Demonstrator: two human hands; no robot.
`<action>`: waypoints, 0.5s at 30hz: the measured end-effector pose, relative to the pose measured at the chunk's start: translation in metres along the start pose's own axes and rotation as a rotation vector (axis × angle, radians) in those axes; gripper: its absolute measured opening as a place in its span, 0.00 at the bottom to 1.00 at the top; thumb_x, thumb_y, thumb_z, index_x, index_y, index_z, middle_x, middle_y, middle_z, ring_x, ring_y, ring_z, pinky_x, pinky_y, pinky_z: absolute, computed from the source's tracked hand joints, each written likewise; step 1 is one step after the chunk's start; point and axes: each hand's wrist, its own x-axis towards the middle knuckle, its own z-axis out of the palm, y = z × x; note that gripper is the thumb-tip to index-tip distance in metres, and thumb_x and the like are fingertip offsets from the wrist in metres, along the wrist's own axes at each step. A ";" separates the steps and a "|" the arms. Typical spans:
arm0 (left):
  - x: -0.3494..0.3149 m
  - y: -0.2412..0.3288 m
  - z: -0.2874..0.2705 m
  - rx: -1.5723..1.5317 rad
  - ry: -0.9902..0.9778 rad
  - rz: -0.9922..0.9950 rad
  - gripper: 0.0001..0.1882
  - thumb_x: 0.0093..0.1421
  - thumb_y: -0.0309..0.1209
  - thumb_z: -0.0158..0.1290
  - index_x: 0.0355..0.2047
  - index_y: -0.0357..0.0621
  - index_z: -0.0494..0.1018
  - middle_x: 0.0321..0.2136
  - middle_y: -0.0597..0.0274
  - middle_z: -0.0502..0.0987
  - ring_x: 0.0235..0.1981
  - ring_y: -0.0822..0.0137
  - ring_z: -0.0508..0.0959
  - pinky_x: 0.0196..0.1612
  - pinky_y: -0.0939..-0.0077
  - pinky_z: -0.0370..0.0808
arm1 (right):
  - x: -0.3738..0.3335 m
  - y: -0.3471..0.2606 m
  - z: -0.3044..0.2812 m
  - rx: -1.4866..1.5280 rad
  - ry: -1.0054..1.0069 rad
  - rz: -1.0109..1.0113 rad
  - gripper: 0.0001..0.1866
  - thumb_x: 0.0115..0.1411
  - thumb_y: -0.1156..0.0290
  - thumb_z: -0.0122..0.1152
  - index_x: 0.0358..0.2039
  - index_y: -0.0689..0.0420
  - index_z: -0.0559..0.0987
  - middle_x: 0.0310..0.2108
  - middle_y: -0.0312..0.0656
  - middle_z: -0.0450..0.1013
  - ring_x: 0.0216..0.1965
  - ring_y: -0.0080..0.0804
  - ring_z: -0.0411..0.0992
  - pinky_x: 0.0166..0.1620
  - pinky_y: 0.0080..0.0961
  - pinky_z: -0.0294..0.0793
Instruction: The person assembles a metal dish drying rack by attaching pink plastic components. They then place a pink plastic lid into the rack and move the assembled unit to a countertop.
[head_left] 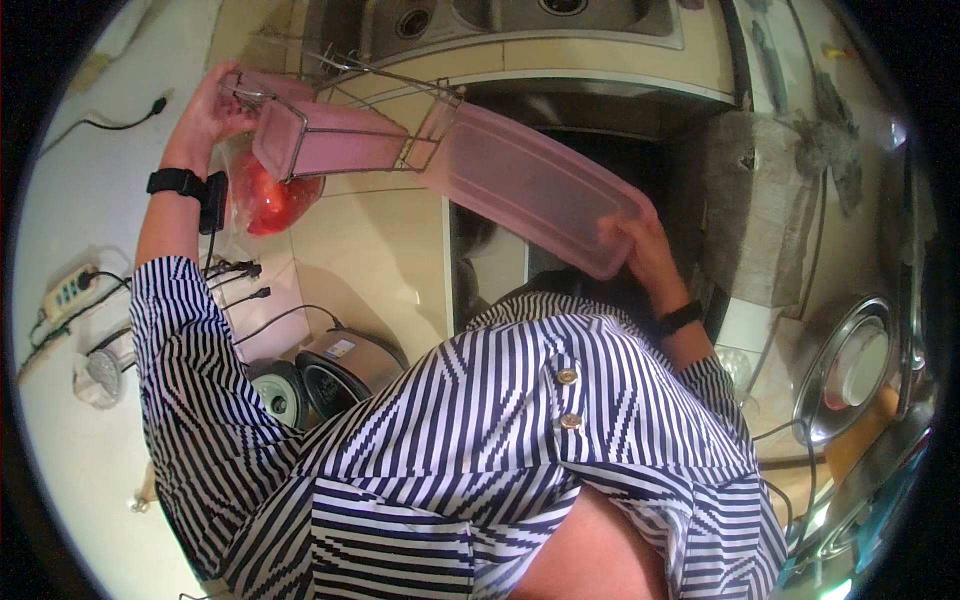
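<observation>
My left hand [222, 112] is closed around the far-left end of a metal wire rack [422, 150], held up over the counter. Inside the rack's wires sits a pink plastic piece [345, 142]. A long translucent pink plastic tray [530, 180] with rounded corners reaches from the rack's right end, slanting down toward me. Its near right corner is gripped by my right hand [640, 240], fingers beneath and seen faintly through the plastic. Whether the tray is seated in the rack or only touches it, I cannot tell.
Below the rack's left end is a clear bag with something red [268, 195]. A steel sink [520, 25] lies at the back. Rice cooker [345, 365], power strip [70, 290] and loose cords are at left. A metal basin [850, 370] stands at right.
</observation>
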 end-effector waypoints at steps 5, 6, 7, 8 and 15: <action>-0.009 0.007 0.001 -0.061 -0.058 -0.014 0.17 0.56 0.44 0.54 0.34 0.42 0.70 0.26 0.57 0.75 0.27 0.58 0.74 0.33 0.59 0.75 | -0.009 -0.015 0.005 -0.018 0.122 0.029 0.25 0.55 0.78 0.50 0.56 0.59 0.64 0.33 0.46 0.74 0.32 0.32 0.75 0.36 0.27 0.77; -0.008 0.009 -0.001 -0.073 -0.028 -0.038 0.16 0.57 0.44 0.53 0.34 0.43 0.70 0.26 0.57 0.75 0.27 0.59 0.74 0.33 0.60 0.75 | -0.011 -0.019 0.005 -0.056 0.160 0.022 0.25 0.55 0.78 0.49 0.56 0.59 0.64 0.32 0.45 0.75 0.31 0.32 0.75 0.35 0.26 0.77; -0.007 0.010 -0.004 -0.085 0.001 -0.066 0.16 0.57 0.44 0.52 0.34 0.44 0.70 0.26 0.58 0.75 0.26 0.59 0.74 0.32 0.61 0.75 | -0.014 -0.022 0.004 -0.057 0.142 -0.002 0.25 0.55 0.78 0.48 0.55 0.59 0.64 0.31 0.46 0.75 0.30 0.32 0.75 0.34 0.26 0.76; -0.004 0.011 -0.007 -0.086 -0.013 -0.054 0.16 0.57 0.44 0.52 0.33 0.43 0.70 0.26 0.57 0.75 0.26 0.59 0.74 0.32 0.62 0.74 | -0.017 -0.025 0.003 -0.065 0.139 -0.025 0.24 0.55 0.78 0.47 0.55 0.59 0.64 0.30 0.46 0.75 0.29 0.32 0.74 0.33 0.26 0.76; 0.012 0.016 -0.029 -0.067 -0.024 -0.016 0.17 0.56 0.42 0.53 0.29 0.37 0.69 0.21 0.57 0.72 0.24 0.60 0.72 0.28 0.67 0.73 | -0.019 -0.030 -0.001 0.041 0.178 -0.114 0.25 0.54 0.79 0.44 0.55 0.58 0.65 0.30 0.47 0.76 0.27 0.31 0.74 0.32 0.27 0.76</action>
